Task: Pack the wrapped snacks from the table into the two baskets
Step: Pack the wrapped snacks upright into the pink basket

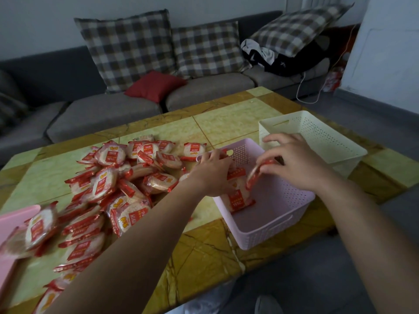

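One snack (pixel 255 177) pinched by the right hand (pixel 294 165), another gripped by the left hand (pixel 212 172), should lie flat in the pink basket (pixel 272 231).

You are facing red-and-clear wrapped snacks (pixel 108 184) lying heaped on the table (pixel 222 125), a few sitting inside the pink basket (pixel 278 225), the cream basket (pixel 328 141) standing just behind it.

— What does the left hand (pixel 213 175) cover?
— Its own fingertips and the top of 1 upright snack (pixel 237 175) by the pink basket's (pixel 272 225) left wall; its grip can't be told.
— And the right hand (pixel 299 164)?
— It masks part of the white basket (pixel 328 137) behind the pink basket; its pinched snack (pixel 255 177) shows edge-on only.
— Far left of that basket?
— A blurred snack pile (pixel 90 223); a pink board (pixel 11 225) cut by the frame edge.
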The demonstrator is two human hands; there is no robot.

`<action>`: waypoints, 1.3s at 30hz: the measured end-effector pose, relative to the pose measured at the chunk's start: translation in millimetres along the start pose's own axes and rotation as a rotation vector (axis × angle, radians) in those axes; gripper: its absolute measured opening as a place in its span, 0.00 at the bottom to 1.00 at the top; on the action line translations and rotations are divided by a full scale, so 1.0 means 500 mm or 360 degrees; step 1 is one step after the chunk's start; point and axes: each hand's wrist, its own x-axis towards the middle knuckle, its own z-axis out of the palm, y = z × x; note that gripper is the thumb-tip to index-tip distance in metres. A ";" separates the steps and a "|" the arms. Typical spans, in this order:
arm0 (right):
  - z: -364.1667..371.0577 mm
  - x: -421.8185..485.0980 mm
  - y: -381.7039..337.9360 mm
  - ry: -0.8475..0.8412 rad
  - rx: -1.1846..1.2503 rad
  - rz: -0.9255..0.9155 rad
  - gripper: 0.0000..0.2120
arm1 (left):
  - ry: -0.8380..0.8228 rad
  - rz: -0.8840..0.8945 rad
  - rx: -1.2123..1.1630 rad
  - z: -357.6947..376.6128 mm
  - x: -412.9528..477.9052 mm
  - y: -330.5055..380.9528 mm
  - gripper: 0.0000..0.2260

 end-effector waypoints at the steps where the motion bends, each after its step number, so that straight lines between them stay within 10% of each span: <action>1: -0.010 -0.004 -0.002 0.0078 0.0191 0.0012 0.09 | 0.0008 -0.0001 -0.0008 0.001 0.001 -0.002 0.26; 6: -0.021 -0.011 -0.021 -0.0030 0.0792 0.0233 0.09 | 0.0018 -0.0021 0.0013 -0.002 0.003 0.003 0.30; 16: 0.067 0.003 -0.039 -0.0426 0.0529 0.0385 0.08 | 0.0046 0.0121 -0.0312 -0.043 0.007 -0.013 0.08; 24: 0.070 0.009 -0.038 -0.0324 0.0858 0.0649 0.06 | 0.0021 0.0055 -0.0091 -0.005 -0.023 -0.001 0.34; 35: 0.030 0.005 -0.225 0.0271 0.0487 0.0187 0.04 | 0.0347 -0.0098 -0.0569 -0.025 -0.132 -0.080 0.27; 39: 0.089 0.012 -0.348 -0.0055 0.0522 -0.0154 0.05 | 0.0564 -0.0388 -0.0571 -0.017 -0.262 -0.183 0.19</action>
